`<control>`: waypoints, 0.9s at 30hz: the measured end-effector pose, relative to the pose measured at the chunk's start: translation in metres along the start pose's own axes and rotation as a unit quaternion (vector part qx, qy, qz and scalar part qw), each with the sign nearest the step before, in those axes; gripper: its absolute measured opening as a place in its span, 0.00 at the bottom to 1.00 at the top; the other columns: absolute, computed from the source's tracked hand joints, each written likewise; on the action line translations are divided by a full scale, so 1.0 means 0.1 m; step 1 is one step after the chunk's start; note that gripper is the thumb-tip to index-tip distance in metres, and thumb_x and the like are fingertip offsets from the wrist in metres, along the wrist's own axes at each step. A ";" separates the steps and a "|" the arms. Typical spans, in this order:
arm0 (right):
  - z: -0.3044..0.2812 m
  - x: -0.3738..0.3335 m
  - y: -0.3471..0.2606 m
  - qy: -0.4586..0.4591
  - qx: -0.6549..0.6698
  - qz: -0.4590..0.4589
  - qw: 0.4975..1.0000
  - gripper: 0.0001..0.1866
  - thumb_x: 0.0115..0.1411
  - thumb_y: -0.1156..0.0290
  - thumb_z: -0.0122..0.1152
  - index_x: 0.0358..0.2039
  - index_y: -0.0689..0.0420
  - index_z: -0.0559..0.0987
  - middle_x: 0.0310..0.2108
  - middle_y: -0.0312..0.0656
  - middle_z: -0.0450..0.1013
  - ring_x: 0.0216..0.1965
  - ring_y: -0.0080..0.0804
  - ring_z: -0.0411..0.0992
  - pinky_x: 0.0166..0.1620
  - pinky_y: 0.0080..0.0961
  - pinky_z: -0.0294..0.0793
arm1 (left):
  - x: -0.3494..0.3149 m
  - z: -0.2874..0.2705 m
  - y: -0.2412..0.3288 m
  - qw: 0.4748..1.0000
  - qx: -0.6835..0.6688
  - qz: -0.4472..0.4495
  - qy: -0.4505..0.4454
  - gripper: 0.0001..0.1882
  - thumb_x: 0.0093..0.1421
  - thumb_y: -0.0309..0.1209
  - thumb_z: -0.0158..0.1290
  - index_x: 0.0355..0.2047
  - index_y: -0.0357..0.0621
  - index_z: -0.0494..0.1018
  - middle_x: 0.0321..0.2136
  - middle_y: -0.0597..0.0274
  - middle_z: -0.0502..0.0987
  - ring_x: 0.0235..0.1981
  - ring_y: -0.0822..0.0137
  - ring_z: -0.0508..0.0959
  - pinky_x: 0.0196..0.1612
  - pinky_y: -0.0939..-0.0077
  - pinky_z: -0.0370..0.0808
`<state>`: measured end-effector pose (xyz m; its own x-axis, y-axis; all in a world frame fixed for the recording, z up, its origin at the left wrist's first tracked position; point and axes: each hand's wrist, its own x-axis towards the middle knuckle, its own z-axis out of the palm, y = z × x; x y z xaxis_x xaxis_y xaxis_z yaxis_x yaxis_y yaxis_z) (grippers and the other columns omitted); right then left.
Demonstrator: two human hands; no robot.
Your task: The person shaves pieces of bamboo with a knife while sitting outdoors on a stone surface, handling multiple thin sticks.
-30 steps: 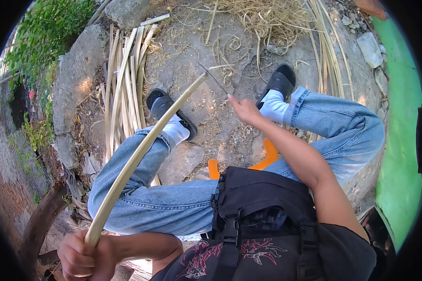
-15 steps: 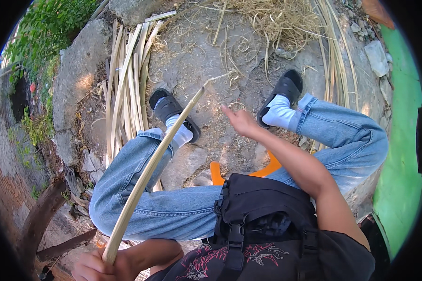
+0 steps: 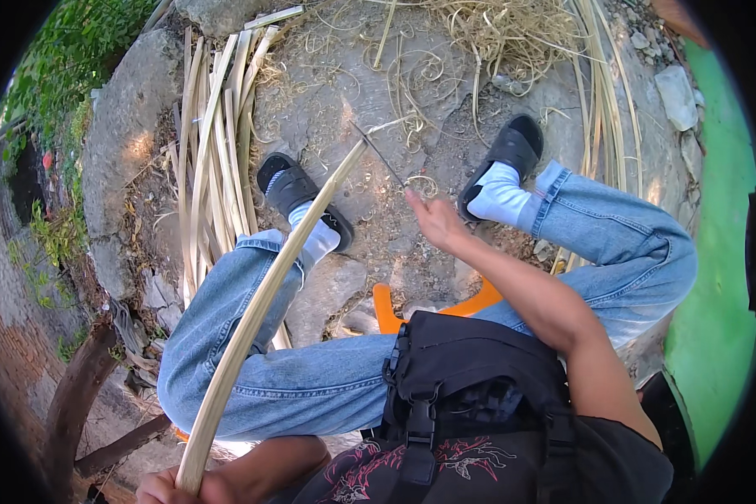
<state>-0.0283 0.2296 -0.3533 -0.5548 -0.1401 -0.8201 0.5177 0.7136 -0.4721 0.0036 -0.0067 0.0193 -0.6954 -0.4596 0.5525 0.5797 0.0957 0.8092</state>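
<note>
A long pale bamboo strip [image 3: 242, 340] slants across my left leg, its far tip raised between my feet. My left hand [image 3: 185, 487], at the lower left edge, is closed around its thick near end. My right hand [image 3: 437, 221] grips a thin dark-bladed knife [image 3: 384, 160], whose handle is mostly hidden in the fingers. The blade crosses the strip at its far tip and looks to be touching it. A thin curled shaving [image 3: 392, 124] extends from that tip to the right.
Split bamboo strips [image 3: 218, 160] lie beside my left foot, with more long strips [image 3: 601, 109] at the right. A heap of curly shavings [image 3: 512, 34] sits at the far side. An orange seat edge [image 3: 386, 309] shows beneath me; a green wall [image 3: 714, 252] stands right.
My left hand and the strip's near end have moved slightly down. The knife blade, blurred before, now shows clearly across the tip. My right hand has barely shifted.
</note>
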 end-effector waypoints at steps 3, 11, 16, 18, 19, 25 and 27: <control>-0.02 -0.06 -0.04 0.001 0.000 0.007 1.000 0.45 0.59 0.35 0.37 0.09 0.69 0.71 0.09 0.54 0.65 0.16 0.46 0.68 0.28 0.43 0.66 | 0.02 -0.04 -0.03 1.000 0.015 0.000 0.022 0.24 0.68 0.36 0.31 0.11 0.56 0.49 0.08 0.81 0.45 0.08 0.82 0.45 0.12 0.85 0.46; 0.05 -0.50 -0.82 -0.077 0.056 -0.220 0.971 0.39 0.59 0.38 0.43 0.11 0.65 0.72 0.07 0.48 0.62 0.11 0.38 0.63 0.20 0.37 0.60 | 0.00 -0.14 -0.01 0.999 0.044 0.008 0.001 0.21 0.67 0.33 0.30 0.14 0.55 0.49 0.11 0.80 0.42 0.09 0.83 0.45 0.13 0.84 0.43; 0.00 0.11 0.20 -0.015 0.008 0.014 1.000 0.43 0.59 0.36 0.40 0.11 0.69 0.72 0.08 0.53 0.64 0.15 0.43 0.69 0.25 0.41 0.66 | -0.01 -0.20 -0.06 0.995 0.082 0.038 0.028 0.22 0.68 0.34 0.30 0.14 0.55 0.50 0.10 0.81 0.44 0.08 0.84 0.45 0.12 0.85 0.43; -0.03 0.11 0.19 -0.005 -0.049 -0.002 0.999 0.44 0.58 0.35 0.39 0.10 0.69 0.72 0.09 0.54 0.65 0.17 0.46 0.70 0.27 0.43 0.67 | 0.02 -0.15 -0.09 0.998 0.051 0.028 0.027 0.22 0.68 0.34 0.30 0.14 0.55 0.50 0.10 0.82 0.45 0.08 0.84 0.45 0.12 0.85 0.43; -0.03 0.01 -0.01 -0.019 -0.021 0.021 0.999 0.43 0.58 0.35 0.39 0.11 0.68 0.73 0.10 0.57 0.65 0.17 0.48 0.70 0.27 0.44 0.67 | 0.02 -0.11 -0.07 0.999 0.022 0.010 0.025 0.22 0.68 0.35 0.30 0.14 0.55 0.50 0.09 0.82 0.45 0.08 0.84 0.44 0.12 0.85 0.43; -0.12 -0.18 -0.29 -0.039 -0.049 -0.131 0.989 0.43 0.59 0.36 0.39 0.11 0.67 0.73 0.12 0.57 0.68 0.18 0.47 0.71 0.28 0.44 0.67 | 0.01 -0.09 -0.03 0.998 0.027 0.031 0.038 0.23 0.67 0.35 0.31 0.11 0.57 0.49 0.09 0.82 0.44 0.08 0.82 0.43 0.11 0.85 0.43; -0.18 -0.01 -0.07 -0.023 -0.060 -0.046 0.997 0.42 0.59 0.36 0.39 0.10 0.66 0.72 0.11 0.54 0.67 0.17 0.46 0.70 0.27 0.43 0.67 | -0.01 -0.06 -0.05 0.998 0.014 0.018 0.053 0.24 0.67 0.34 0.32 0.11 0.57 0.49 0.09 0.81 0.44 0.08 0.82 0.43 0.11 0.85 0.44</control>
<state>-0.0435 0.2369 -0.3431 -0.5642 -0.2379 -0.7906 0.3823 0.7734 -0.5056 0.0039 -0.0116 0.0131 -0.6250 -0.5458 0.5581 0.5901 0.1377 0.7955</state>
